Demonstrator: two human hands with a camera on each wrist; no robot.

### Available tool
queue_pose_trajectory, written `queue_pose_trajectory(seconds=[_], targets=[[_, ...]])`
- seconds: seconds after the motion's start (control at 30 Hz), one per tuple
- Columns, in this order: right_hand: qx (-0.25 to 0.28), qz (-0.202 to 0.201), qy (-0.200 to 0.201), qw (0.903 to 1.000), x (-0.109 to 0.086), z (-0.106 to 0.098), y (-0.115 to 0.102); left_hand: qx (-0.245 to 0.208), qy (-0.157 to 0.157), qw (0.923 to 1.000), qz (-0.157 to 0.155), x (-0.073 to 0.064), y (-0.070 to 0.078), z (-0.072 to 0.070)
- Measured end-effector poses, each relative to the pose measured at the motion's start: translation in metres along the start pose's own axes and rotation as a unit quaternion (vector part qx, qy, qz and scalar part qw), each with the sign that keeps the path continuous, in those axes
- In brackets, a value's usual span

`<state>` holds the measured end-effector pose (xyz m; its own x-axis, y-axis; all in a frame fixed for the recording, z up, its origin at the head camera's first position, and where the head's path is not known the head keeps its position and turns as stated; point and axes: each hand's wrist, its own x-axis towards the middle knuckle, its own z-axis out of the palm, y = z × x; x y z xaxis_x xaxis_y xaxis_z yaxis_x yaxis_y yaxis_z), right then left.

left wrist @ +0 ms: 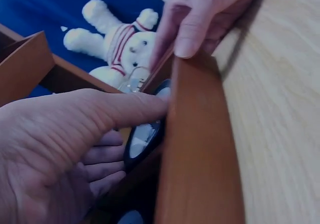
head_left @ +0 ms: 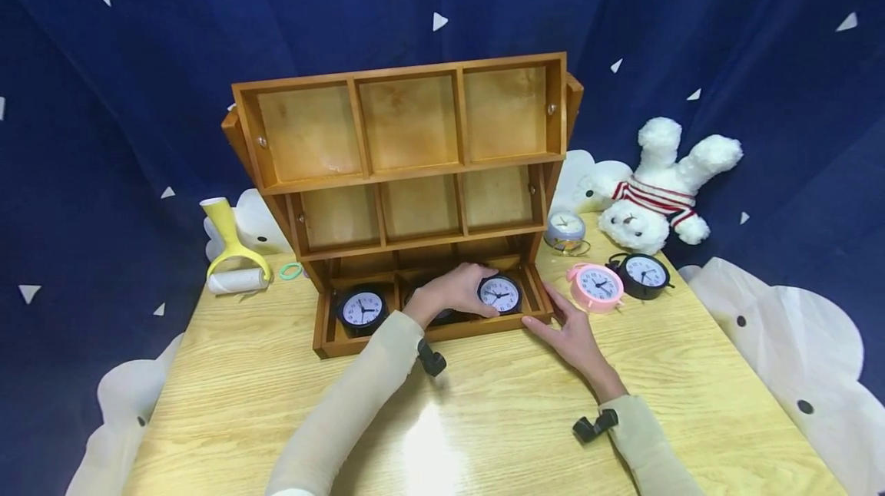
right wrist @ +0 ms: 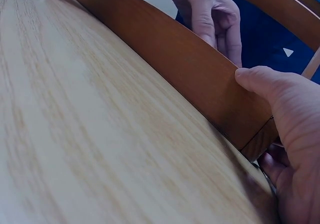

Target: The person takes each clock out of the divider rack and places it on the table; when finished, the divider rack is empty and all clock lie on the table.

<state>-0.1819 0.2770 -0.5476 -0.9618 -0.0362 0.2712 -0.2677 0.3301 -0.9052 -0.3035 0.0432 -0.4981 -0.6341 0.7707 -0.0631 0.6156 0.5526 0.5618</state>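
A brown wooden three-tier organizer box (head_left: pixel 415 169) stands unfolded on the table. In the right compartment of its bottom tier lies a round black alarm clock (head_left: pixel 500 295), white face up. My left hand (head_left: pixel 456 289) reaches over the tier and holds this clock between thumb and fingers. At the tier's front right corner, my right hand (head_left: pixel 570 335) grips the wood, its thumb on the front board (right wrist: pixel 175 59) and its fingers round the side. Another black clock (head_left: pixel 362 309) sits in the left compartment. My left hand and forearm mostly hide the middle one.
Right of the box are a pink alarm clock (head_left: pixel 597 286), a black alarm clock (head_left: pixel 644 275) and a small blue-grey clock (head_left: pixel 565 226). A white plush bear (head_left: pixel 657 189) lies upside down behind them. To the left are a yellow-handled lint roller (head_left: pixel 236 279) and a green ring (head_left: pixel 290 271).
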Motion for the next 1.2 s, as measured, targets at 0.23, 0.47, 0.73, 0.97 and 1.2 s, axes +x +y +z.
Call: queue_pose_trajectory(seconds=[0.23, 0.47, 0.73, 0.97, 1.2], targets=[[0.009, -0.002, 0.005, 0.9999, -0.001, 0.002, 0.003, -0.004, -0.008, 0.9999, 0.005, 0.002, -0.004, 0.001], [0.005, -0.005, 0.004, 1.0, -0.004, 0.004, 0.003, -0.028, 0.018, 0.9994, 0.0, 0.001, -0.009, 0.01], [-0.007, -0.002, 0.005, 1.0, -0.001, 0.001, 0.0, -0.071, 0.032, 0.9968, 0.016, 0.004, -0.014, 0.007], [-0.008, -0.007, 0.004, 0.9999, 0.002, -0.001, -0.001, -0.082, 0.05, 0.9953, 0.012, 0.005, -0.014, -0.001], [-0.012, 0.001, 0.003, 0.9999, 0.0, -0.001, 0.001, -0.068, 0.089, 0.9935, 0.023, -0.002, -0.009, -0.006]])
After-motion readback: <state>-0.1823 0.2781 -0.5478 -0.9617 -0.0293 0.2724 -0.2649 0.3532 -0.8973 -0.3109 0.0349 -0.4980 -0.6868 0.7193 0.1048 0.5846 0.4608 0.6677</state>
